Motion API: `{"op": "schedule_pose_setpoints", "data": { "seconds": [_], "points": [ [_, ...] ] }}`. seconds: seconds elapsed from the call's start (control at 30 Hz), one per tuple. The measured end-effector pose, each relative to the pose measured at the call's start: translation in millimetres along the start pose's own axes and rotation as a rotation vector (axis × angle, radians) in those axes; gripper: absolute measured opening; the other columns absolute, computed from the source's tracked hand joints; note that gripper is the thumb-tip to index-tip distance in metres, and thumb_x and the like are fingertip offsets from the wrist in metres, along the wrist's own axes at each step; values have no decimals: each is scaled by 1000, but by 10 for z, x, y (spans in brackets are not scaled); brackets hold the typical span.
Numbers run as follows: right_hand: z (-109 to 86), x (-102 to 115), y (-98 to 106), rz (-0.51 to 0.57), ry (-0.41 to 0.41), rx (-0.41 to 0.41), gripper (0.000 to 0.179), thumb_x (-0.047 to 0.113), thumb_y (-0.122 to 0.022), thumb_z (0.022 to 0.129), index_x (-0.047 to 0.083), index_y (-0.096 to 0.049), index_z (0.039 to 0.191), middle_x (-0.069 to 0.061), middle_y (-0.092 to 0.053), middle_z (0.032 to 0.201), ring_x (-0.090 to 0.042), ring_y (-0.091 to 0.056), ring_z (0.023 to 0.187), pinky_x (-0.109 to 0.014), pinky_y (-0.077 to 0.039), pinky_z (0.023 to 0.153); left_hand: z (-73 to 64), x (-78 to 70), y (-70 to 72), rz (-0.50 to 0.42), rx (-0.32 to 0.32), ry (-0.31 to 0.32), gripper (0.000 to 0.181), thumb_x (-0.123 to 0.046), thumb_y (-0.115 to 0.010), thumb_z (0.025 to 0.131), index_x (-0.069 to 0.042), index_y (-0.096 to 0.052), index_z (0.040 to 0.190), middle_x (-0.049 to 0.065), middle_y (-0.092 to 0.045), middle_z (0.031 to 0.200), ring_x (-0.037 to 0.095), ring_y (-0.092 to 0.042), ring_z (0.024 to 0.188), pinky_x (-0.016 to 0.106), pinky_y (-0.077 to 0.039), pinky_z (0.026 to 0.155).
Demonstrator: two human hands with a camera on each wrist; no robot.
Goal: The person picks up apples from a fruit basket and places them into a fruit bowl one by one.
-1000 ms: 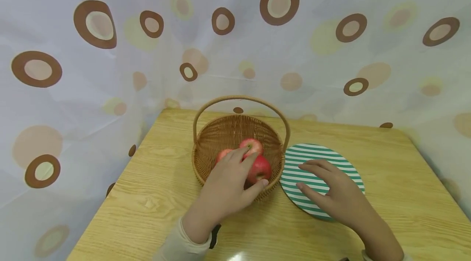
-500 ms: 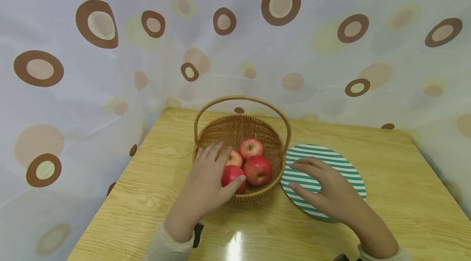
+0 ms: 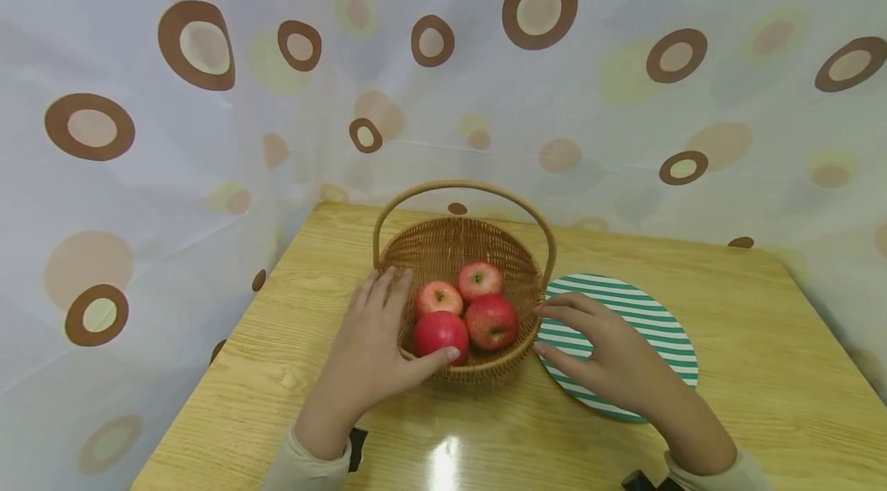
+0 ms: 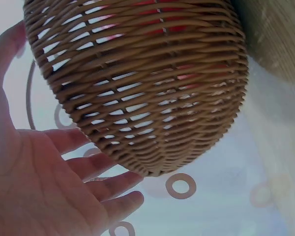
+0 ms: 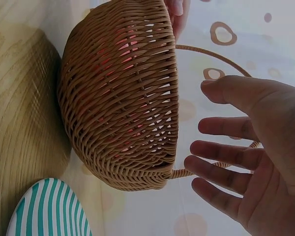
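A brown wicker basket (image 3: 443, 241) with an arched handle (image 3: 464, 185) stands upright on the table. Several red apples (image 3: 441, 335) lie together inside it. My left hand (image 3: 363, 349) is at the basket's left rim with fingers spread, its thumb by the front rim near the closest apple. In the left wrist view, the fingers of that hand (image 4: 54, 182) extend along the outside of the woven wall; firm contact is unclear. My right hand (image 3: 613, 356) hovers at the right rim. The right wrist view shows a gap between its fingers (image 5: 226, 155) and the weave.
A round mat with green and white stripes (image 3: 654, 322) lies on the wooden table (image 3: 748, 368), right of the basket and partly under my right hand. A patterned cloth (image 3: 582, 91) hangs behind the table and along its left side.
My left hand has withdrawn from over the apples and moved left to the basket's rim, uncovering the apples. My right hand has shifted slightly left towards the basket.
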State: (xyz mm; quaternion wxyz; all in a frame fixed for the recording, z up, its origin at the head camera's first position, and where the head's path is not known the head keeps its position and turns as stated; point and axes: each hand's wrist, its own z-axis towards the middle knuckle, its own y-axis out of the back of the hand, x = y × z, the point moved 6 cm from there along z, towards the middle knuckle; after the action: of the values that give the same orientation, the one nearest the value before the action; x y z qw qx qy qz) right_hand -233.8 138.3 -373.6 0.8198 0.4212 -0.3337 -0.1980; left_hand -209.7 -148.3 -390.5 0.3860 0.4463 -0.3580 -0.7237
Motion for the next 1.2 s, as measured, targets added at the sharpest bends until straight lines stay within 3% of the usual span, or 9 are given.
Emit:
{"op": "schedule_pose_setpoints", "data": {
  "seconds": [0.23, 0.5, 0.83, 1.03, 1.2],
  "points": [
    [82, 33, -55, 16, 23, 19, 40, 25, -84, 94, 15, -74, 131, -2, -70, 135, -24, -66, 127, -51, -59, 99, -26, 46, -32, -54, 19, 23, 116, -84, -63, 86, -8, -32, 167, 22, -34, 170, 47, -24, 161, 64, -32, 125],
    [177, 90, -105, 65, 61, 49, 36, 24, -82, 96, 11, -74, 129, 2, -69, 133, -20, -66, 125, -48, -60, 99, -35, 45, -89, -25, 56, 23, 122, -91, -61, 81, -9, -32, 168, 21, -31, 172, 46, -19, 163, 63, -28, 127],
    [184, 57, -147, 77, 36, 61, 37, 26, -82, 96, 12, -75, 129, 3, -69, 134, -20, -66, 126, -48, -60, 99, -53, 72, -33, -26, 61, -1, 110, -89, -62, 83, -11, -49, 159, 21, -44, 165, 44, -36, 157, 63, -40, 121],
    [224, 54, -182, 104, 45, 73, 35, 27, -81, 96, 13, -76, 128, 2, -70, 134, -18, -66, 126, -48, -59, 101, -52, 39, 21, -32, 72, -49, 95, -86, -68, 81, -11, -72, 138, 19, -54, 158, 45, -47, 150, 62, -45, 117],
    [242, 60, -199, 124, 27, 86, 35, 27, -81, 97, 13, -75, 128, 2, -69, 135, -19, -66, 127, -49, -58, 101, -45, 10, 104, -71, 97, -42, 87, -79, -78, 78, -10, -76, 131, 18, -58, 155, 39, -54, 146, 57, -51, 113]
  ]
}}
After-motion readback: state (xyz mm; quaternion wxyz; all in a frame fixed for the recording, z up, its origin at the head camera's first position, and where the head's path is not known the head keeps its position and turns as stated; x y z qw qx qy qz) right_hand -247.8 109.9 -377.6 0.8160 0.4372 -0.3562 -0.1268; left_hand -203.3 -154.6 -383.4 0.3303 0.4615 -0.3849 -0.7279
